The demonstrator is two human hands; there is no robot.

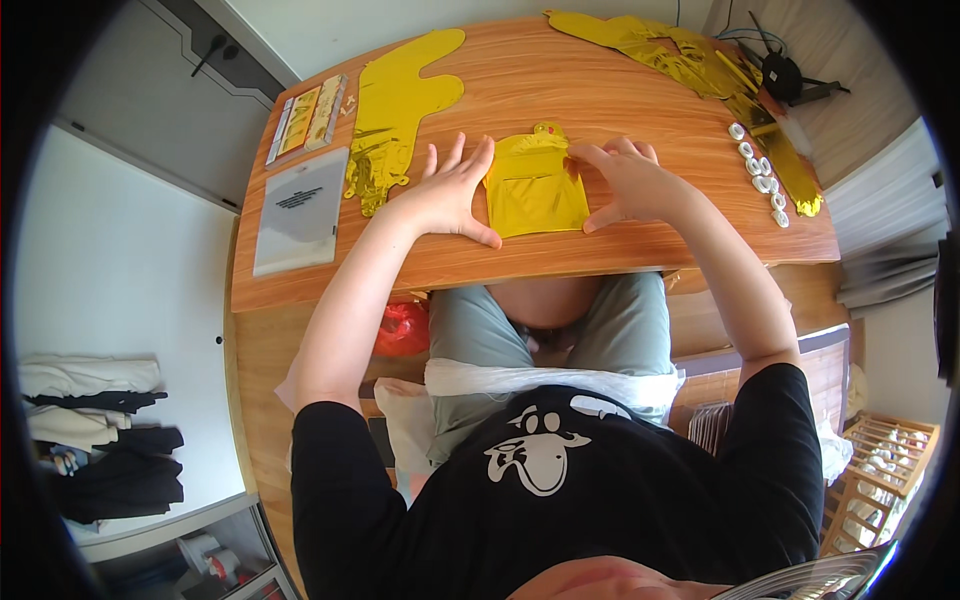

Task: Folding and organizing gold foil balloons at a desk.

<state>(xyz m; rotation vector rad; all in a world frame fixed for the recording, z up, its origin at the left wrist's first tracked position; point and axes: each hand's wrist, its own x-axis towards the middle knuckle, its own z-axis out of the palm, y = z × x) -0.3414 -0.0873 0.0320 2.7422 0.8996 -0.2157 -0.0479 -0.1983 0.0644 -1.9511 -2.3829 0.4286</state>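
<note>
A folded gold foil balloon (538, 195) lies flat on the wooden table in front of me, roughly square, with a small crumpled tab at its top edge. My left hand (450, 195) rests at its left side with fingers spread, the thumb near the lower left corner. On the opposite side, my right hand (635, 188) frames it: the index finger meets the upper right edge, and the thumb is by the lower right corner. Neither hand grips the foil. Just beyond my left hand lies an unfolded flat gold foil balloon (400, 95), its lower end crinkled.
Another gold foil piece (640, 40) stretches along the table's (510, 80) far right edge beside a black device (785, 75). Several small white rolls (754, 165) line the right side. At left are a frosted pouch (300, 215) and a printed pack (300, 122).
</note>
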